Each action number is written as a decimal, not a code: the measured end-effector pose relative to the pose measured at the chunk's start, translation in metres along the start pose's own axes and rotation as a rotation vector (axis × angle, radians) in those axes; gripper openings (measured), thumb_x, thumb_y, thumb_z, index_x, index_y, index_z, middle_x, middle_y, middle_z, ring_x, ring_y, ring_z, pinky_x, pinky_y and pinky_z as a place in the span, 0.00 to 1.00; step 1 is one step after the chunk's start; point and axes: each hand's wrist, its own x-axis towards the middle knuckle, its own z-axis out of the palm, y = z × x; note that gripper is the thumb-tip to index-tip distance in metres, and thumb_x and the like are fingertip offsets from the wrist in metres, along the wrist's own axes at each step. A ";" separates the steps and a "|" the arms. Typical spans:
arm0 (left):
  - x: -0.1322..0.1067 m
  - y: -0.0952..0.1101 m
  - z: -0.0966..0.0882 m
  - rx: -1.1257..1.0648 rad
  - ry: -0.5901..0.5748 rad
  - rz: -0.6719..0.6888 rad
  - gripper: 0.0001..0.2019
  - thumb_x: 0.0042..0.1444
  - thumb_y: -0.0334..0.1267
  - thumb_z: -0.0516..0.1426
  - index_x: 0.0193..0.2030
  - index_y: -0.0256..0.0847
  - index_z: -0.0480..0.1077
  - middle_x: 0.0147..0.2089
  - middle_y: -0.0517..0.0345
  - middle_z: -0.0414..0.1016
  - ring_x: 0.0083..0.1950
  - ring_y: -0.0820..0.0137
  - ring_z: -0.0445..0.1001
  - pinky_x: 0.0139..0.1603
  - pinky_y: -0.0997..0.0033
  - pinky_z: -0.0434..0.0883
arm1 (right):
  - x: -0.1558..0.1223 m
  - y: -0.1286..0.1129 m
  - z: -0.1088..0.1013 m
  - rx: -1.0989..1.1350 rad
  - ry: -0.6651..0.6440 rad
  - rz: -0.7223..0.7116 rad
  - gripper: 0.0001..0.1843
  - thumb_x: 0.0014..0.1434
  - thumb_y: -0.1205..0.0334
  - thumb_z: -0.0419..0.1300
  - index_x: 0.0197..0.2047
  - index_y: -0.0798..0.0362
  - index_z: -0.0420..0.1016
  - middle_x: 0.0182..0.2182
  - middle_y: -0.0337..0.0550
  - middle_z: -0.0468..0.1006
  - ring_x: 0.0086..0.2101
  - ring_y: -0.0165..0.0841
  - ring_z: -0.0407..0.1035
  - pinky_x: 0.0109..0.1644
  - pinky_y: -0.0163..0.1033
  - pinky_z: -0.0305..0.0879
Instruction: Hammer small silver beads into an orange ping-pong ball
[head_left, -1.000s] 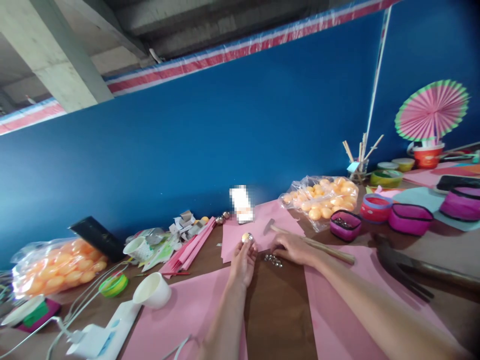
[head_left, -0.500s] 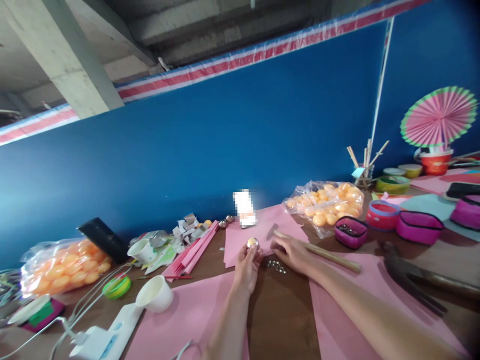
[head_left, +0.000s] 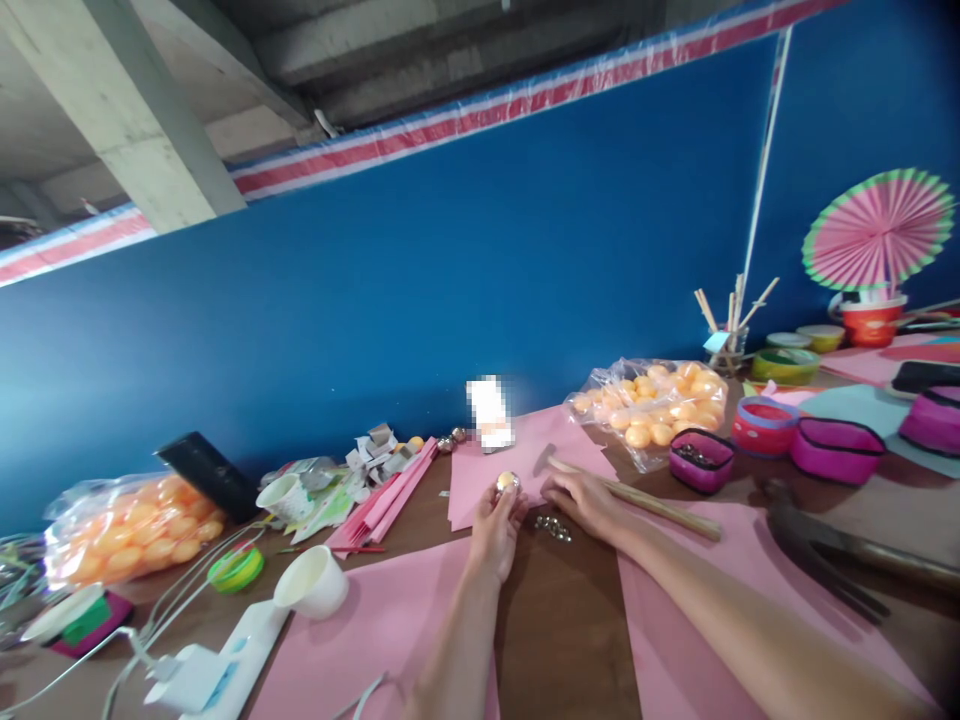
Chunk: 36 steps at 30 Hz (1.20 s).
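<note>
My left hand (head_left: 496,530) is closed around a small orange ball (head_left: 507,480). Shiny metal studs cover part of that ball, and a bare orange patch faces up. To its right, my right hand (head_left: 581,500) lies low over the table, fingers loosely bent and somewhat apart, with nothing visible in them. Just beyond this hand, and partly behind it, runs the wooden handle of a small hammer (head_left: 667,510). A little pile of shiny metal studs (head_left: 553,528), perhaps thumbtacks, sits between my two hands on the brown tabletop (head_left: 566,630).
Bags of orange balls (head_left: 660,405) lie at right and left. A purple container (head_left: 701,462) holds small dark pieces. At right rests a large claw hammer (head_left: 825,550). A white cup (head_left: 311,582) and power strip (head_left: 240,665) stand left. A blue partition (head_left: 450,280) rises behind.
Both hands stay almost where they were, the left still holding the ball. The view has shifted very slightly.
</note>
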 end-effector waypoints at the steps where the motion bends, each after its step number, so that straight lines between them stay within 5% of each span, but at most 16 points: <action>1: 0.000 0.000 0.000 0.006 -0.004 0.001 0.14 0.42 0.33 0.62 0.38 0.35 0.68 0.34 0.54 0.72 0.32 0.76 0.72 0.35 0.78 0.70 | 0.000 0.001 0.000 0.000 0.001 0.000 0.12 0.57 0.59 0.49 0.32 0.53 0.72 0.30 0.42 0.76 0.33 0.33 0.68 0.37 0.35 0.59; 30: 0.002 -0.003 -0.002 -0.011 -0.011 0.014 0.15 0.43 0.32 0.61 0.41 0.38 0.68 0.39 0.54 0.72 0.35 0.74 0.72 0.39 0.75 0.70 | 0.000 -0.004 0.003 -0.276 -0.063 -0.043 0.10 0.55 0.62 0.51 0.32 0.53 0.74 0.33 0.43 0.73 0.36 0.32 0.66 0.41 0.35 0.59; 36: 0.004 -0.004 -0.004 -0.005 -0.010 0.008 0.15 0.44 0.33 0.61 0.42 0.38 0.68 0.39 0.55 0.72 0.35 0.74 0.72 0.39 0.75 0.70 | -0.001 -0.003 0.001 -0.175 -0.035 -0.038 0.11 0.55 0.62 0.52 0.38 0.52 0.73 0.35 0.44 0.75 0.38 0.34 0.67 0.42 0.36 0.59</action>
